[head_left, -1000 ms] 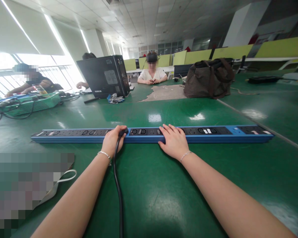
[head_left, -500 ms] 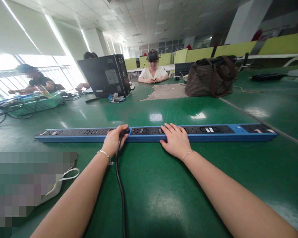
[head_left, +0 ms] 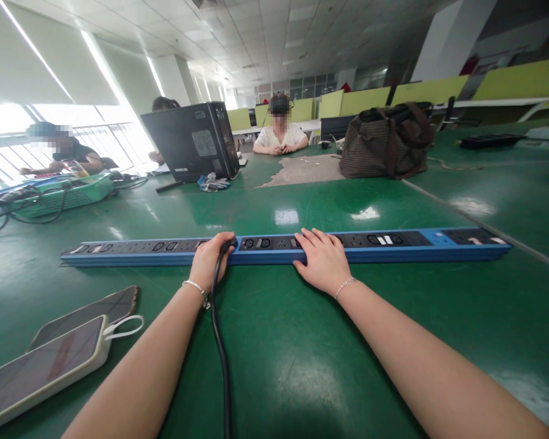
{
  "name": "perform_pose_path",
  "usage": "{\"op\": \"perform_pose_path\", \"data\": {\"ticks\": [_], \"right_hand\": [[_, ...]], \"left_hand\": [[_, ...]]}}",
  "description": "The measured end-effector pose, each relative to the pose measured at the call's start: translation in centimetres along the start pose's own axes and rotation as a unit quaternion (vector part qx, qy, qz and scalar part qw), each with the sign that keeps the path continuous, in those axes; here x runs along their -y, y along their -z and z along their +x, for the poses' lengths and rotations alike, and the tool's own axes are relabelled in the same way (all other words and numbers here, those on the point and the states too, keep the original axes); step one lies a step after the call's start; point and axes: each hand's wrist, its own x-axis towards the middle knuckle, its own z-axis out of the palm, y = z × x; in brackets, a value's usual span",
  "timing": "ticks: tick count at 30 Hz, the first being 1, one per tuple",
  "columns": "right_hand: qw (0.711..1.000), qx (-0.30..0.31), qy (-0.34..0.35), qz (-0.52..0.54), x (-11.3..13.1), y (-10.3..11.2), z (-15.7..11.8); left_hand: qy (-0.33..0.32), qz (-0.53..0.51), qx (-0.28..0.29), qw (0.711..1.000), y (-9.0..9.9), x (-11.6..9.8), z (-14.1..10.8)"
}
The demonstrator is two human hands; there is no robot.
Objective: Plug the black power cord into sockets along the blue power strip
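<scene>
A long blue power strip [head_left: 265, 258] with a black socket face lies across the green table in front of me. Left of its middle, my left hand [head_left: 209, 259] is closed around the black plug [head_left: 229, 244] of a thick power cord [head_left: 219, 341]. The plug is against the socket face; my fingers hide whether it is fully seated. From there the cord runs down toward me. My right hand [head_left: 322, 259] lies over the strip just right of its middle, fingers stretched out across the sockets and thumb along the front side.
Two phones [head_left: 46, 372] lie at the lower left, the nearer one with a white loop. Farther back are a green basket [head_left: 66, 195] with cables, a black computer case [head_left: 192, 143], gloves [head_left: 213, 182] and a brown bag [head_left: 387, 143]. Several people sit beyond.
Both hands keep their places on the plug and the strip. The strip's left end sits slightly lower and farther left in view; the view has shifted a little.
</scene>
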Motion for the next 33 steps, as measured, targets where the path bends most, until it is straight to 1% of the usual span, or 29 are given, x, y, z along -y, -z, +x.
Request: {"op": "perform_pose_path", "data": {"ticks": [4,5,6,9,11,14,16,18,20,23,25,27,30,33], "right_hand": [[1.0,-0.001,0.003,-0.002,-0.1,0.0,0.0],[1.0,-0.001,0.004,-0.002,-0.1,0.0,0.0],[1.0,-0.002,0.003,-0.003,-0.1,0.0,0.0],[1.0,-0.005,0.003,-0.003,0.0,-0.1,0.0],[1.0,-0.006,0.003,-0.002,0.0,-0.1,0.0],[1.0,-0.006,0.002,-0.001,0.0,-0.1,0.0],[1.0,-0.006,0.001,0.0,0.0,-0.1,0.0],[1.0,-0.006,-0.001,0.001,0.0,-0.1,0.0],[1.0,-0.003,-0.004,0.002,0.1,-0.1,0.0],[1.0,0.001,-0.005,0.003,0.1,-0.1,0.1],[1.0,0.001,-0.006,0.006,0.2,0.0,0.1],[1.0,0.0,-0.006,0.01,0.2,0.0,0.2],[1.0,-0.001,-0.005,0.015,0.2,0.1,0.1],[1.0,-0.001,-0.004,0.021,0.2,0.2,0.1]], "left_hand": [[-0.001,-0.016,-0.002,1.0,-0.1,-0.1,0.0],[0.006,-0.029,-0.011,1.0,0.0,-0.2,0.0],[0.022,-0.049,-0.027,0.998,0.1,-0.3,0.1],[0.105,-0.119,-0.095,0.983,0.5,-0.7,0.2],[0.134,-0.131,-0.109,0.976,0.7,-1.0,0.2],[0.124,-0.135,-0.101,0.978,0.8,-1.3,0.1],[0.117,-0.161,-0.099,0.975,0.6,-1.6,0.1],[0.101,-0.187,-0.078,0.974,0.3,-2.0,0.0],[0.08,-0.194,-0.042,0.977,0.1,-2.9,0.2],[0.04,-0.16,0.011,0.986,-0.3,-4.7,0.7],[0.006,-0.138,0.035,0.99,-0.8,-6.1,1.2],[-0.012,-0.129,0.045,0.991,-1.4,-7.4,1.7],[-0.003,-0.102,0.05,0.994,-2.2,-9.0,2.3],[0.006,-0.056,0.053,0.997,-2.6,-10.0,2.5]]}}
